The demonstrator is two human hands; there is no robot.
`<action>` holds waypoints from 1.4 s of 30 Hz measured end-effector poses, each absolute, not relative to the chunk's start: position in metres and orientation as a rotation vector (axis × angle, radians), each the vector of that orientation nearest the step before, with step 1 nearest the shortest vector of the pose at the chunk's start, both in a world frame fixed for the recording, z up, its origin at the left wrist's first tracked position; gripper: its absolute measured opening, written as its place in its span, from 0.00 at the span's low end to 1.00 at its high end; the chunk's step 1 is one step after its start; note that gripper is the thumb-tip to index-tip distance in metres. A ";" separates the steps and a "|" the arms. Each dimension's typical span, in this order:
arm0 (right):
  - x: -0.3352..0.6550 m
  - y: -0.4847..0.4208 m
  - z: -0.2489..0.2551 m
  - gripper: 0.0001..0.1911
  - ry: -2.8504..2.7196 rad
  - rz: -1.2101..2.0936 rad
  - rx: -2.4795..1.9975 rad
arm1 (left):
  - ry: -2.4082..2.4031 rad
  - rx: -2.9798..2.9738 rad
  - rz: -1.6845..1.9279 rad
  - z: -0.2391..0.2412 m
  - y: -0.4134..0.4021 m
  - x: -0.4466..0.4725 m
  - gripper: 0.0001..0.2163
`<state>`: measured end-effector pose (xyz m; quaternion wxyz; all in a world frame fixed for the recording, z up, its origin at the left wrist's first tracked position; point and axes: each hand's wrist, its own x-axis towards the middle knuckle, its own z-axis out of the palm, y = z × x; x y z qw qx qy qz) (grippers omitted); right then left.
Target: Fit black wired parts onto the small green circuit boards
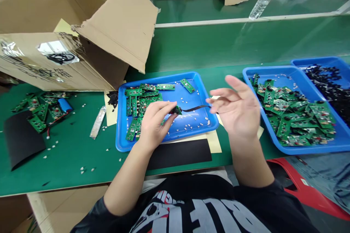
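Note:
My left hand (156, 121) is closed, its thumb and fingers pinching a small green circuit board (177, 110) above the blue tray in the middle. From that board a thin black strip (195, 108) runs to the right, towards my right hand (242, 107). The right palm faces up, with the thumb spread away and the fingers stretched out. The strip's far end meets those fingertips; whether it is caught between them is unclear. Under my hands, the middle blue tray (203, 83) holds green boards (150, 94) on its left side and scattered small white bits.
A large open carton (104, 43) stands at back left. Loose boards (38, 122), a blue cylinder (65, 105) and a black sheet (20, 138) lie left. Another blue tray (265, 131) heaped with boards and one with black parts (325, 83) stand right. A bottle (264, 0) leans behind.

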<state>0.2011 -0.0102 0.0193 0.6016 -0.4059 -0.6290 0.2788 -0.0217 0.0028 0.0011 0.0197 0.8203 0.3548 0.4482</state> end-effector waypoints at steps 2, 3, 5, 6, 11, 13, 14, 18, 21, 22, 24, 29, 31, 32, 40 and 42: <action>0.211 -0.011 0.026 0.24 -1.348 0.643 -0.892 | 1.054 2.639 1.514 0.001 0.005 -0.022 0.17; 0.214 -0.012 0.029 0.23 -1.289 0.628 -0.882 | 1.022 2.679 1.558 0.001 0.005 -0.021 0.16; 0.213 -0.015 0.034 0.21 -1.194 0.564 -0.874 | 0.965 2.743 1.622 -0.001 0.005 -0.021 0.16; 0.208 -0.017 0.035 0.20 -1.187 0.539 -0.881 | 0.944 2.767 1.645 -0.002 0.004 -0.020 0.15; 0.173 -0.026 0.029 0.13 -1.682 0.818 -1.054 | 0.903 2.811 1.709 -0.005 0.003 -0.022 0.14; 0.165 -0.027 0.025 0.11 -1.736 0.947 -1.110 | 0.908 2.810 1.756 -0.005 0.003 -0.024 0.14; 0.163 -0.026 0.024 0.10 -1.701 1.021 -1.119 | 0.917 2.811 1.779 -0.004 0.003 -0.024 0.14; 0.166 -0.021 0.024 0.09 -1.527 1.328 -1.075 | 0.954 2.814 1.840 -0.004 0.003 -0.025 0.14; 0.170 -0.019 0.026 0.08 -1.502 1.350 -1.094 | 0.991 2.813 1.862 -0.003 0.003 -0.025 0.12; 0.170 -0.019 0.027 0.08 -1.505 1.327 -1.109 | 1.009 2.810 1.863 -0.003 0.003 -0.024 0.12; 0.169 -0.020 0.027 0.07 -1.504 1.270 -1.133 | 1.041 2.802 1.859 -0.002 0.003 -0.024 0.12; 0.166 -0.021 0.024 0.05 -1.490 1.232 -1.128 | 1.017 2.792 1.859 -0.001 0.002 -0.021 0.11; 0.166 -0.020 0.023 0.05 -1.492 1.227 -1.129 | 1.024 2.775 1.878 -0.001 0.002 -0.021 0.10; 0.166 -0.020 0.023 0.05 -1.494 1.218 -1.130 | 1.053 2.763 1.877 -0.001 0.003 -0.020 0.09; 0.166 -0.018 0.025 0.04 -1.553 1.060 -1.153 | 1.003 2.781 1.563 -0.001 0.003 -0.026 0.06; 0.168 -0.018 0.026 0.04 -1.565 1.004 -1.185 | 0.976 2.800 1.528 0.000 0.001 -0.027 0.07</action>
